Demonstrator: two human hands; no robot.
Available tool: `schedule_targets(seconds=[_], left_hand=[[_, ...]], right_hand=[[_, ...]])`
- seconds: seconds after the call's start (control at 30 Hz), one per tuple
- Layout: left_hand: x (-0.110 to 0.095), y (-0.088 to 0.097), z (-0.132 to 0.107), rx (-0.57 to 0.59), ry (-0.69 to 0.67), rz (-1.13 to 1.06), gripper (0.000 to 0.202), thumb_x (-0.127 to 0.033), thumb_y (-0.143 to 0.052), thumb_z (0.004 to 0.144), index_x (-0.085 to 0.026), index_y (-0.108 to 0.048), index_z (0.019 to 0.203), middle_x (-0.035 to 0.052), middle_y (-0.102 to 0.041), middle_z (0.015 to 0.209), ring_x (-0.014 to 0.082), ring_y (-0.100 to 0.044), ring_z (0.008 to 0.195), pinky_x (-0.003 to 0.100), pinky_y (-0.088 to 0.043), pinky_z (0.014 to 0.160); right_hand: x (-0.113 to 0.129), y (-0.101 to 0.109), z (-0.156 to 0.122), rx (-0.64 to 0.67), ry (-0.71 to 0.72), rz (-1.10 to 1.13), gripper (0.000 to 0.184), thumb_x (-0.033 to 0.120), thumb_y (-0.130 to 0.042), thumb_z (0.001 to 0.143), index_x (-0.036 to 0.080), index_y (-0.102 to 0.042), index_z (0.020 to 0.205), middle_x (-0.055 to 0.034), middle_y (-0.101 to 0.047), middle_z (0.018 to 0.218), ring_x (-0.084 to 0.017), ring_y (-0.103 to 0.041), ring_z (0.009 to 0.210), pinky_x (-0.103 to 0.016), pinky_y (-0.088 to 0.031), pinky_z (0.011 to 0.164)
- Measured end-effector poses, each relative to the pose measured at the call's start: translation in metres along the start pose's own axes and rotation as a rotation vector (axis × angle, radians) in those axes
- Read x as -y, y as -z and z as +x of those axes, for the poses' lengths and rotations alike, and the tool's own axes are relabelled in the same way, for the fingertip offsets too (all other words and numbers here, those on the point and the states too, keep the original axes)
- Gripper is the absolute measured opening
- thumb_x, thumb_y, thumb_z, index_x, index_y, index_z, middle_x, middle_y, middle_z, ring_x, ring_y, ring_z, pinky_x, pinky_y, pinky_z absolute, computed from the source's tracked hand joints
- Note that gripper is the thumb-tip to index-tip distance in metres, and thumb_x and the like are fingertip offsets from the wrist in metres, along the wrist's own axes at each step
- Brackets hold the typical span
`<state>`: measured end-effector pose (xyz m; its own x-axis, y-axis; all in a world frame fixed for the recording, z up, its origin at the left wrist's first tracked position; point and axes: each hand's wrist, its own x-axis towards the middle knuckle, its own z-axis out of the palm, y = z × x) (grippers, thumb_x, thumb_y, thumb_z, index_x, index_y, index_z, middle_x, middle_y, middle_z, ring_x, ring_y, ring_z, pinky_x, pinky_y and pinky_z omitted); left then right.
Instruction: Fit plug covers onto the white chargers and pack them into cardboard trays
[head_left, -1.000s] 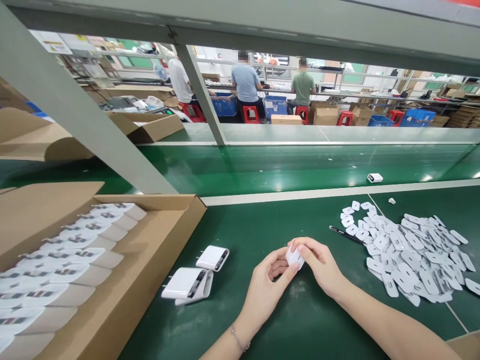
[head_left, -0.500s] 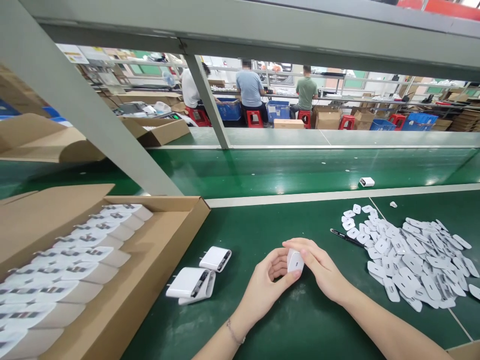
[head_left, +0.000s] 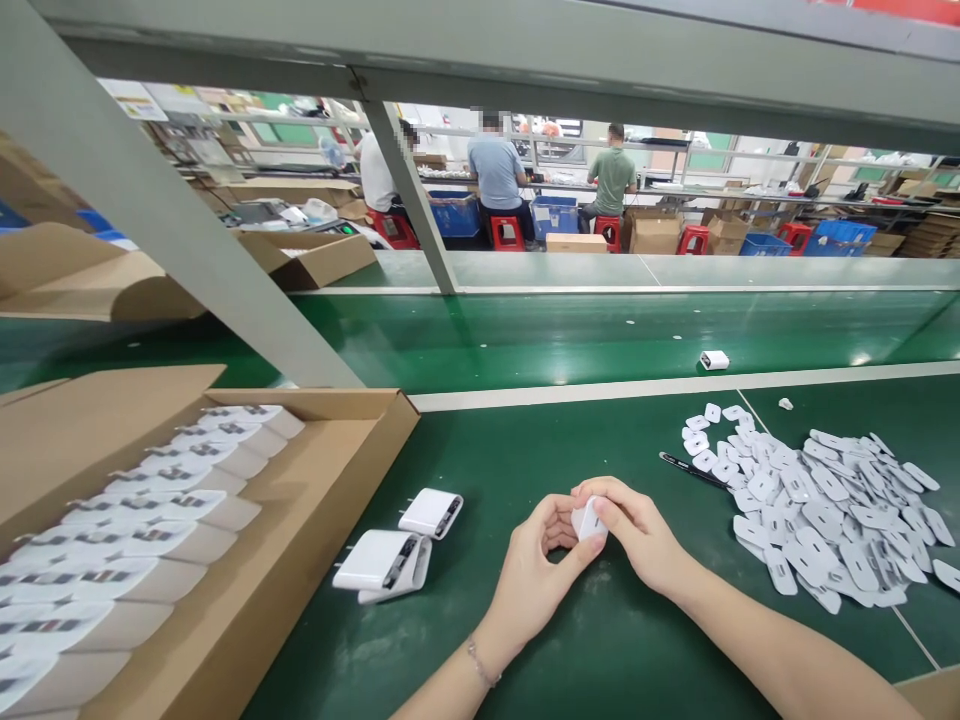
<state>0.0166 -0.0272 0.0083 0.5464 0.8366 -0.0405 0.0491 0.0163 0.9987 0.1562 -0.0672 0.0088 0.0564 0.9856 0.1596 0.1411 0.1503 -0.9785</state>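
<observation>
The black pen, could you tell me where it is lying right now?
In the head view the black pen lies on the green table, right of both hands, touching the left edge of the pile of white stickers.

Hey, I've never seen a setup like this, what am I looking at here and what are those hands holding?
This is one view from a camera worn on a person's head, looking down at a green bench. The left hand and right hand together hold a small white charger. Three more white chargers lie to the left, beside a cardboard box of them in rows. A heap of flat white stickers lies to the right. Other people sit far behind.
</observation>
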Motion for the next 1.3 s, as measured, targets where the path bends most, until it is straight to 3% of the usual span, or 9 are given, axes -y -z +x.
schedule_targets(seconds=[0.17, 0.33, 0.5, 0.67, 0.83, 1.0, 1.17, 1.3], left_hand=[[0.0, 0.0, 0.002, 0.02, 0.043, -0.042, 0.03, -0.035, -0.069, 0.071, -0.015, -0.056, 0.089, 0.0052, -0.065, 0.082, 0.0182, -0.063, 0.075, 0.03, -0.053, 0.069], [0.003, 0.002, 0.007, -0.062, -0.013, -0.039, 0.027, -0.033, -0.07, 0.071, -0.016, -0.055, 0.086, 0.0039, -0.065, 0.082, 0.0171, -0.063, 0.076, 0.03, -0.052, 0.074], [0.008, 0.005, 0.008, -0.16, -0.053, -0.006, 0.027, -0.03, -0.07, 0.071, -0.016, -0.053, 0.086, 0.0035, -0.067, 0.081, 0.0164, -0.064, 0.075, 0.028, -0.053, 0.071], [0.009, 0.005, 0.008, -0.194, -0.047, 0.007, 0.029, -0.03, -0.071, 0.069, -0.017, -0.053, 0.087, 0.0033, -0.067, 0.081, 0.0165, -0.064, 0.075, 0.027, -0.053, 0.071], [0.007, 0.006, 0.008, -0.174, -0.034, 0.037, 0.03, -0.03, -0.07, 0.068, -0.017, -0.053, 0.088, 0.004, -0.067, 0.082, 0.0164, -0.063, 0.073, 0.028, -0.052, 0.07], [0.002, 0.008, 0.005, -0.048, -0.035, 0.02, 0.026, -0.033, -0.068, 0.072, -0.016, -0.055, 0.087, 0.0049, -0.065, 0.085, 0.0164, -0.061, 0.076, 0.028, -0.05, 0.072], [0.002, 0.009, 0.003, 0.023, 0.014, -0.066, 0.027, -0.034, -0.068, 0.072, -0.015, -0.056, 0.086, 0.0029, -0.061, 0.079, 0.0147, -0.057, 0.072, 0.027, -0.048, 0.068], [0.004, 0.009, 0.004, 0.047, 0.015, -0.077, 0.026, -0.034, -0.068, 0.072, -0.015, -0.055, 0.084, 0.0017, -0.059, 0.076, 0.014, -0.055, 0.069, 0.027, -0.047, 0.066]], right_hand=[[0.002, 0.005, 0.001, 0.045, -0.004, -0.043, 0.029, 0.036, -0.04, 0.092, 0.021, -0.063, 0.1, -0.0051, -0.062, 0.102, -0.017, -0.058, 0.095, -0.032, -0.046, 0.086], [0.003, 0.006, -0.005, -0.078, 0.239, -0.395, 0.033, 0.023, -0.041, 0.091, 0.027, -0.056, 0.121, -0.0062, -0.052, 0.128, -0.02, -0.05, 0.116, -0.036, -0.042, 0.098], [-0.002, 0.004, -0.008, -0.087, 0.436, -0.605, 0.039, 0.014, -0.041, 0.091, 0.024, -0.052, 0.127, -0.0083, -0.057, 0.123, -0.018, -0.054, 0.114, -0.033, -0.046, 0.098], [-0.005, 0.003, -0.008, -0.099, 0.51, -0.651, 0.036, 0.013, -0.044, 0.089, 0.019, -0.049, 0.124, -0.0109, -0.058, 0.123, -0.019, -0.055, 0.113, -0.033, -0.048, 0.097], [-0.003, 0.003, -0.008, -0.088, 0.434, -0.541, 0.028, 0.012, -0.044, 0.088, 0.021, -0.05, 0.114, -0.0086, -0.06, 0.115, -0.017, -0.059, 0.1, -0.032, -0.051, 0.087], [0.004, 0.004, -0.005, -0.088, 0.298, -0.321, 0.017, 0.014, -0.047, 0.086, 0.023, -0.055, 0.098, -0.0057, -0.059, 0.103, -0.017, -0.056, 0.093, -0.033, -0.05, 0.081], [0.005, 0.003, -0.001, -0.043, 0.049, -0.079, 0.022, 0.029, -0.048, 0.088, 0.024, -0.056, 0.108, -0.0059, -0.059, 0.108, -0.018, -0.056, 0.099, -0.033, -0.048, 0.086], [0.006, 0.003, 0.0, 0.001, -0.032, -0.05, 0.026, 0.034, -0.046, 0.09, 0.024, -0.062, 0.107, -0.0053, -0.06, 0.113, -0.019, -0.055, 0.105, -0.033, -0.046, 0.09]])
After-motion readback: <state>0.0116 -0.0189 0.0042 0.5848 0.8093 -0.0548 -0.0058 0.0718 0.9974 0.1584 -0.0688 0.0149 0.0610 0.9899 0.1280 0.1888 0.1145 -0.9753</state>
